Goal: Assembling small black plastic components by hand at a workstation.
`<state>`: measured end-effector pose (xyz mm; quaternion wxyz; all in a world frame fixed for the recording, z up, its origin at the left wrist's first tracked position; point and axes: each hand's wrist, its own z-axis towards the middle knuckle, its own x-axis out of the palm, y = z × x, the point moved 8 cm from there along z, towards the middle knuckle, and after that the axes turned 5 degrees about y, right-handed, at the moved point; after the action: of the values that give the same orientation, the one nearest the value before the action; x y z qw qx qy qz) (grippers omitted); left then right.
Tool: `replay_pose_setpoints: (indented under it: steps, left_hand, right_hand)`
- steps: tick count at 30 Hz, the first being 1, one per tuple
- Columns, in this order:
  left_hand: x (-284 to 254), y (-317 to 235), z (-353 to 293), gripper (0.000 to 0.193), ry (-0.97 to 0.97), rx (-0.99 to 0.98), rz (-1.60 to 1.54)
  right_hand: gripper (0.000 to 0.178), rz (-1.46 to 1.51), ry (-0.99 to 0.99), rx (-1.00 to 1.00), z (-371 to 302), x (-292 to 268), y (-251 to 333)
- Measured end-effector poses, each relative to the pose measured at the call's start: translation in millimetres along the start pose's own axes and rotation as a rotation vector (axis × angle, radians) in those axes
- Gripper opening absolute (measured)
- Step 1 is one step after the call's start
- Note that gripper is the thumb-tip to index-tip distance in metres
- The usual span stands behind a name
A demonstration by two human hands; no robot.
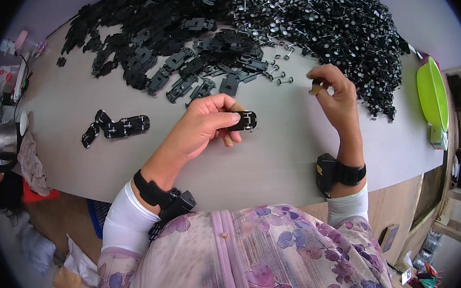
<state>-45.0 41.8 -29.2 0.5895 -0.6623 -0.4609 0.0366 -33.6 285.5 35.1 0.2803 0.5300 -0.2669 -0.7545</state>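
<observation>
Head view: over the middle of a pale grey table, a person's left hand grips a small black toy-car chassis, thumb on top, fingers beneath. A silvery axle shows at its exposed end, which points toward the table's right edge; the thumb and fingers cover the rest.

The right hand is raised farther right and nearer the far edge, fingers curled toward the thumb. Something dark and tan shows at its fingertips, but whether it is a held part or a finger covering cannot be told.

A heap of dark grey chassis spreads over the far left of the table, its loose pieces reaching close to the left hand. Beside it, a dense mound of wheel axles fills the far right, just beyond the right hand. A few loose axles lie between the hands, toward the far edge. Toward the left edge rests a small cluster of black chassis fitted with axles, well apart from the heaps.

A lime-green basin leans at the right edge above a small box. A crumpled cloth hangs at the near left corner. Black devices are strapped near both wrists.
</observation>
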Motion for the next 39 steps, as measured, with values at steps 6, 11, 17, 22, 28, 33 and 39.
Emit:
replay_pose_setpoints:
  steps: [6, 11, 17, 22, 28, 33, 39]
  left_hand:
    - [0.4, -0.3, 0.3, 0.022, 0.005, -0.001, 0.011]
    - [1.1, -0.1, 0.2, 0.021, -0.002, -0.011, 0.015]
    - [1.0, -0.3, -1.0, 0.022, -0.005, -0.025, 0.021]
    - [0.3, -0.7, -1.9, 0.024, -0.025, -0.025, 0.028]
    - [1.1, -0.5, -0.9, 0.032, -0.007, -0.041, 0.004]
    - [-3.3, 0.3, 0.0, 0.037, -0.003, -0.036, -0.076]
    - [16.4, 2.4, -0.8, 0.039, 0.218, -0.053, -0.379]
  right_hand:
    - [0.013, -0.069, 0.208, 0.063, -8.3, 32.7, 17.0]
    - [0.011, -0.093, 0.168, 0.197, -8.7, 23.1, -0.1]
    - [0.024, -0.066, 0.246, 0.069, -8.2, 12.9, 6.9]
    - [0.024, -0.096, 0.439, 0.200, -15.2, 27.8, 26.6]
    - [0.022, -0.022, 0.434, -0.087, -15.2, 32.1, 38.1]
    - [0.020, -0.028, 0.435, -0.131, -18.6, 43.3, 44.2]
    - [0.021, 0.209, 0.290, -0.391, -35.4, 60.1, 103.5]
